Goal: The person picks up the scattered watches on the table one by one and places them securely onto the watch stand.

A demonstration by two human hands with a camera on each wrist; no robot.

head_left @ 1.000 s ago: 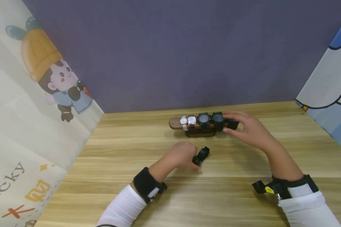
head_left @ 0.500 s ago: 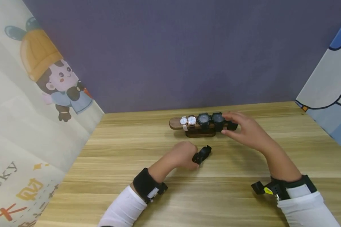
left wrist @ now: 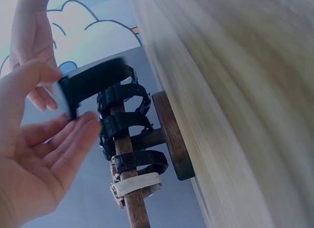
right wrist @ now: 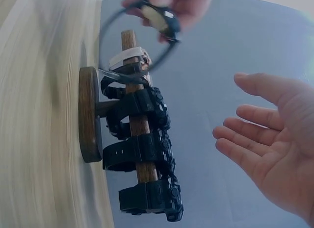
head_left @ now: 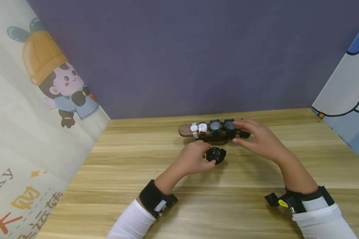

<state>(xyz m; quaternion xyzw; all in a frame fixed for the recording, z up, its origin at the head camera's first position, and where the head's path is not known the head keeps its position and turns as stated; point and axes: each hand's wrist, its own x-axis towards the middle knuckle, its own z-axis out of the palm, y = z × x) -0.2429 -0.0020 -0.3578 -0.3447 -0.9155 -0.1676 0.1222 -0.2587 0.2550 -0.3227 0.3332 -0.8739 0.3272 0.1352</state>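
Observation:
My left hand (head_left: 194, 157) pinches a black wristwatch (head_left: 216, 155) above the table, just in front of a wooden watch stand (head_left: 185, 130). In the right wrist view the strap of this wristwatch (right wrist: 169, 27) makes a loop, blurred by motion. On the bar sit a white-strapped watch (right wrist: 128, 55), a small dark-strapped watch (head_left: 202, 127) and several bulky black watches (right wrist: 137, 152). My right hand (head_left: 260, 137) is at the bar's right end, partly covering it from the head view. Its fingers are spread and hold nothing; the right wrist view shows a gap to the watches.
The stand's dark base (right wrist: 90, 115) rests on a light wood-grain table (head_left: 131, 146) near its back edge. Behind rises a grey-blue panel (head_left: 179, 59). Printed sheets with cartoon figures (head_left: 65, 79) hang at both sides.
My left hand has moved forward and slightly right, nearer the stand, carrying the black wristwatch. The wristwatch has turned, so its round face shows. My right hand stays nearly still.

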